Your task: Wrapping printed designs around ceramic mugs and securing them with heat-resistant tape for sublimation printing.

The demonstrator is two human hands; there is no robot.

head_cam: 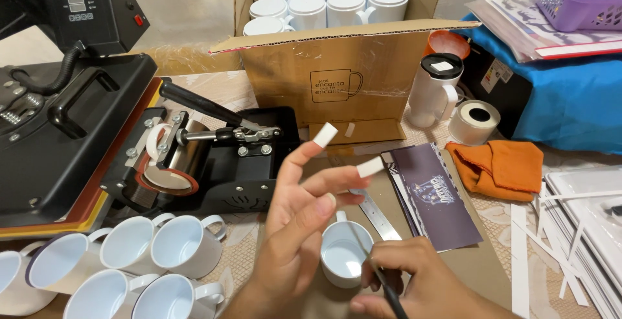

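My left hand [291, 228] is raised over the table with its fingers spread. A short strip of white tape [325, 134] sticks to one fingertip and a second strip [370, 166] to another. Just below them a small white mug [345, 253] shows its open mouth, between my two hands. My right hand [421, 283] is at the bottom edge, closed on a thin dark stick-like tool [383, 277] that crosses the mug's rim. I cannot tell whether this hand also steadies the mug.
A mug heat press [194, 157] and a flat heat press [58, 131] stand at left, with several white mugs [149, 260] in front. Behind is a cardboard box [337, 72] of mugs. Metal ruler [379, 215], dark printed sheet [434, 196], tape roll [475, 121], white tumbler [434, 89] and orange cloth [499, 166] lie right.
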